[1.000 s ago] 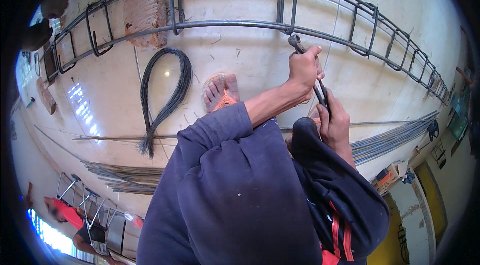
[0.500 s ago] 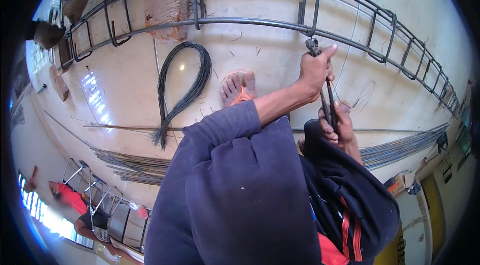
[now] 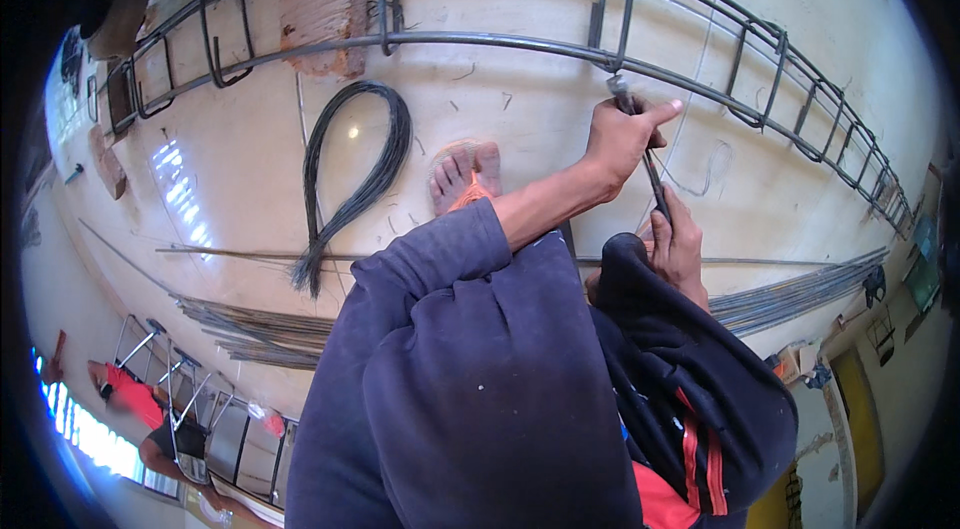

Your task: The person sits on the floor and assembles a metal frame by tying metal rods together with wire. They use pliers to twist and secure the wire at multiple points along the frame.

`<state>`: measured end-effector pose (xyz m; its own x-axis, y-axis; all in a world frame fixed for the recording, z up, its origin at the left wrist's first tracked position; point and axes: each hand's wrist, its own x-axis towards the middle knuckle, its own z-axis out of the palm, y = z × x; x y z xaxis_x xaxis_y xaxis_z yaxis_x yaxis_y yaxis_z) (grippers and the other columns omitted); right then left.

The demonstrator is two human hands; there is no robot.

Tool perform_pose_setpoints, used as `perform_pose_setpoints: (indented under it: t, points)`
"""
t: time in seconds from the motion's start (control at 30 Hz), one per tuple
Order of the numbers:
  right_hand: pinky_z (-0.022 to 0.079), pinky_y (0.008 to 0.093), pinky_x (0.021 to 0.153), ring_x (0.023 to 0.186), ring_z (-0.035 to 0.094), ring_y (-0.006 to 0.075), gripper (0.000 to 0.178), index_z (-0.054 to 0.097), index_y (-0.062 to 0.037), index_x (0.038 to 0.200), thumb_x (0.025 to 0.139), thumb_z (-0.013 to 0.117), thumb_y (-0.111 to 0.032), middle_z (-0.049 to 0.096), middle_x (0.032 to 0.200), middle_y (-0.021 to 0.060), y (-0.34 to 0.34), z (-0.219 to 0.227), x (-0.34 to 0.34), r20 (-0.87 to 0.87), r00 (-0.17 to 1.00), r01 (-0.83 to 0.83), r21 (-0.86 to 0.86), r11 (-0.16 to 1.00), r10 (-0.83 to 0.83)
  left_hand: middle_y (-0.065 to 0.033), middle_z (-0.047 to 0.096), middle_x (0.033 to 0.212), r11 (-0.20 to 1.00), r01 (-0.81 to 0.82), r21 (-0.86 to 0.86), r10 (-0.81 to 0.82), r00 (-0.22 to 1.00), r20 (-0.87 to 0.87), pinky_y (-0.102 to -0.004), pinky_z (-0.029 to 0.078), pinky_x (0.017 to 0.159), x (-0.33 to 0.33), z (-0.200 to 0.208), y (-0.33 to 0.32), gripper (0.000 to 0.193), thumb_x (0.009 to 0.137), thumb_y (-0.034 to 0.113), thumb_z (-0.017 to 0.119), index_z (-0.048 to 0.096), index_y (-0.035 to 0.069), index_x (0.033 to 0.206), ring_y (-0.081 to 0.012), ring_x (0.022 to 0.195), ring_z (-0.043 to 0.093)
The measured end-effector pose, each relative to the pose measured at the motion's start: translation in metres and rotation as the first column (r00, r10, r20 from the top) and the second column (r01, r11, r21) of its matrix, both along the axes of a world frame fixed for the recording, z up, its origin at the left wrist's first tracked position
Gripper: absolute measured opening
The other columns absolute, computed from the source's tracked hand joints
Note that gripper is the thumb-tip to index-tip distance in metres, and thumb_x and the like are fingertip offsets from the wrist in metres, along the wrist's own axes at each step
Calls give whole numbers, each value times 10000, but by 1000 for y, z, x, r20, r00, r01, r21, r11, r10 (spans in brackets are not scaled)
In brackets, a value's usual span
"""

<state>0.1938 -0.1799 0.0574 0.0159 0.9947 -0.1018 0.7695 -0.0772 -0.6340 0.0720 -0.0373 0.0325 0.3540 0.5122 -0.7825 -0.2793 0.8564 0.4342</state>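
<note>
Nearby, the right hand (image 3: 682, 244) is wrapped round the rear handles of the dark metal long-handled pincers (image 3: 656, 181); the left hand (image 3: 620, 141) clasps them closer to their blurred head. That head sits just beside a long grey steel-bar cage (image 3: 490, 39), contact unclear. Steadying it left-handed while guiding the handles gently should prevent slipping.

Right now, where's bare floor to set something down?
Right: tile between rebar cage and long rods, beyond the loose wire. Left: tile bordered by cage, wire loop and thin rod. Crowded: around left hand, right hand and tool, beside the cage; scraps lie near the foot.
</note>
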Motion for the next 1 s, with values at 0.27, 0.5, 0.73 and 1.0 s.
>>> perform_pose_setpoints:
  t: [0.27, 0.5, 0.73, 1.0]
  points:
    - [237, 199, 292, 342, 294, 55, 496, 485, -31, 1057, 990, 341, -501, 379, 542, 6, -16, -9, -4, -365, -442, -509, -650, 564, -820, 70, 329, 521, 982, -13, -189, 93, 902, 421, -272, 374, 490, -3, -8, 5, 328, 867, 201, 661, 421, 166, 646, -70, 452, 375]
    - [414, 241, 519, 579, 513, 133, 392, 465, 10, 1219, 929, 561, -236, 560, 708, 86, 14, 35, -5, -429, 788, 128, -587, 799, -442, 51, 384, 534, 968, -218, -123, 220, 975, 9, -280, 432, 485, 16, -3, 1, 310, 824, 172, 710, 458, 151, 644, -92, 420, 389]
    - [314, 204, 348, 407, 359, 79, 265, 535, -9, 963, 955, 506, -272, 430, 555, 23, 16, 16, 17, -284, -186, -528, -778, 340, -941, -86, 632, 788, 981, 150, 124, -152, 988, 3, -274, 525, 677, -13, -4, 6, 286, 758, 235, 788, 585, 36, 787, -147, 715, 631]
    - [418, 270, 399, 466, 483, 129, 411, 521, 2, 1096, 916, 571, -364, 490, 594, 55, 20, 2, -8, -555, -53, -455, -727, 515, -830, -54, 577, 738, 997, -24, -67, 32, 993, 118, -308, 545, 671, -28, 0, 9, 312, 867, 281, 682, 550, 8, 943, -179, 684, 635]
